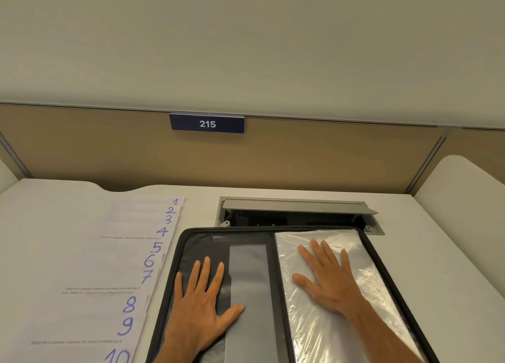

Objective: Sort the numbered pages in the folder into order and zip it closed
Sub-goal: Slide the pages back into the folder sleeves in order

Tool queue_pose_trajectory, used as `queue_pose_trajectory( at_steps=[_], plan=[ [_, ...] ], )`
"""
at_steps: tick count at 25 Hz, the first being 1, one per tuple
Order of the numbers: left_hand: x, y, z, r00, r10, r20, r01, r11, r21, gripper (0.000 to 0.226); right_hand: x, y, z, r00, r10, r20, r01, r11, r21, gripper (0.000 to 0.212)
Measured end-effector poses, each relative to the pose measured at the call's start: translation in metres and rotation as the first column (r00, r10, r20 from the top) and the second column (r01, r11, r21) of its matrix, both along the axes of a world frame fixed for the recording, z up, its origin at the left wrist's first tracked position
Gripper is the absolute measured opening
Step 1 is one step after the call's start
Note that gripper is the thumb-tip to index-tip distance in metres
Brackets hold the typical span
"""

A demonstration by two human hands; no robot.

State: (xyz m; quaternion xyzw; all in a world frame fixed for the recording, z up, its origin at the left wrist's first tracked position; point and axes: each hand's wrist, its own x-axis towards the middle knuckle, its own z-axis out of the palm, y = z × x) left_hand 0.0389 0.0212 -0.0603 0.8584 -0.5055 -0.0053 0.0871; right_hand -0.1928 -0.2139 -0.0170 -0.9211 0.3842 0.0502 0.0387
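We are looking down at a white desk [426, 253], with a tan partition behind it carrying one sign reading 215 [207, 123]. At six o'clock one black zip folder [276, 294] is lying open, spine running toward twelve, one open cable hatch [297, 212] just beyond its far edge. At nine o'clock the numbered pages [109, 267] are lying fanned outside the folder, overlapping so the blue numbers are showing in a column; we are counting ten, 1 at the far end down to 10 at the near edge, partly cut off. So we are judging the ordering done, while gathering them, returning them to the folder and zipping it are left. Our left hand [202, 305] is pressing flat with fingers spread on the folder's dark left panel; our right hand [325, 278] is lying flat and spread on the clear plastic sleeves [363, 286] at three o'clock. Neither is gripping anything.
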Motion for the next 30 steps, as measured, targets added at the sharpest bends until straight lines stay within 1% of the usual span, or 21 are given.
queue_pose_trajectory(
  at_steps=[4, 6, 10, 13, 17, 21, 23, 25, 26, 27, 28, 30],
  plan=[
    [-0.002, 0.001, 0.002, 1.0, 0.008, -0.011, -0.008, 1.0, 0.006, 0.096, 0.003, -0.011, -0.002, 0.997, -0.072, 0.004, 0.072, 0.997, -0.01, 0.106],
    [-0.002, 0.001, 0.002, 1.0, 0.012, -0.007, -0.012, 1.0, -0.001, 0.096, 0.001, -0.018, -0.002, 0.994, -0.11, 0.007, 0.11, 0.994, -0.025, 0.108],
    [-0.001, 0.0, 0.003, 1.0, 0.012, 0.004, -0.012, 1.0, -0.008, 0.096, -0.026, -0.038, 0.0, 0.964, -0.264, 0.025, 0.265, 0.964, -0.02, 0.109],
    [0.0, 0.0, 0.004, 1.0, 0.004, -0.01, -0.003, 1.0, 0.017, 0.096, -0.036, -0.043, -0.001, 0.952, -0.306, 0.025, 0.307, 0.952, -0.018, 0.112],
    [-0.004, 0.001, 0.01, 0.998, 0.008, -0.069, -0.004, 0.998, 0.067, 0.095, -0.034, -0.042, -0.002, 0.951, -0.308, 0.011, 0.308, 0.951, -0.011, 0.11],
    [-0.007, 0.0, 0.015, 0.995, -0.001, -0.104, 0.008, 0.998, 0.068, 0.095, -0.029, -0.043, 0.012, 0.942, -0.329, -0.059, 0.331, 0.943, 0.03, 0.101],
    [-0.007, 0.0, 0.023, 0.992, 0.023, -0.122, -0.017, 0.999, 0.051, 0.095, -0.021, -0.039, 0.02, 0.935, -0.348, -0.063, 0.349, 0.937, 0.009, 0.096],
    [-0.001, -0.003, 0.031, 0.993, 0.033, -0.111, -0.035, 0.999, -0.016, 0.096, -0.005, -0.032, 0.028, 0.934, -0.358, 0.02, 0.358, 0.934, -0.014, 0.089],
    [0.004, -0.004, 0.037, 0.986, 0.035, -0.163, -0.042, 0.998, -0.037, 0.095, 0.008, -0.027, 0.032, 0.935, -0.344, 0.091, 0.347, 0.938, -0.017, 0.083],
    [0.012, -0.005, 0.041, 0.98, 0.027, -0.195, -0.044, 0.996, -0.08, 0.095, 0.023, -0.021, 0.036, 0.935, -0.31, 0.17, 0.316, 0.949, -0.008, 0.077],
    [0.021, -0.004, 0.045, 0.98, 0.018, -0.196, -0.048, 0.988, -0.148, 0.096, 0.041, -0.012, 0.041, 0.928, -0.264, 0.264, 0.271, 0.963, 0.011, 0.07],
    [0.049, 0.001, 0.056, 0.983, 0.009, -0.182, -0.054, 0.968, -0.243, 0.097, 0.088, 0.009, 0.049, 0.874, -0.16, 0.458, 0.151, 0.987, 0.056, 0.057]
  ],
)
